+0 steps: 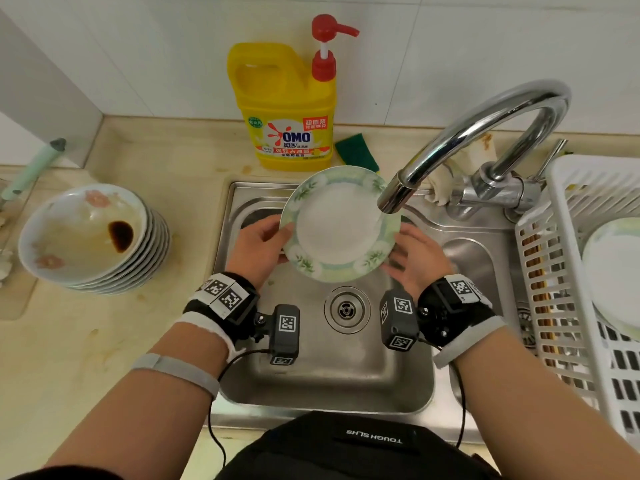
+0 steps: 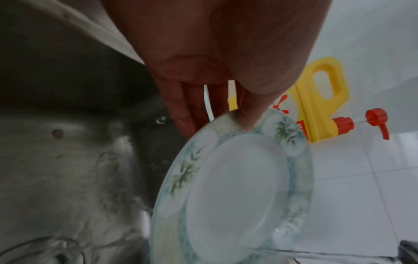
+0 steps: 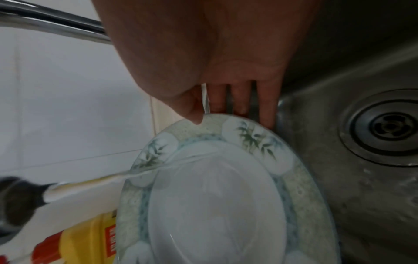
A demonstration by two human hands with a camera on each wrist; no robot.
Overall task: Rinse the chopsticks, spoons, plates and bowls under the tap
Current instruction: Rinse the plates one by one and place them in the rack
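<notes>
A white plate with a green bamboo-pattern rim is held tilted over the steel sink, under the tap spout. My left hand pinches its left rim, thumb on the face and fingers behind, as the left wrist view shows of the left hand and plate. My right hand holds the right rim the same way; in the right wrist view the right hand has its thumb tip on the plate. A thin water stream from the spout hits the plate's face.
A stack of dirty bowls, soy-coloured liquid in the top one, stands on the counter at left. A white dish rack at right holds a plate and chopsticks. Yellow detergent bottle and green sponge sit behind the sink.
</notes>
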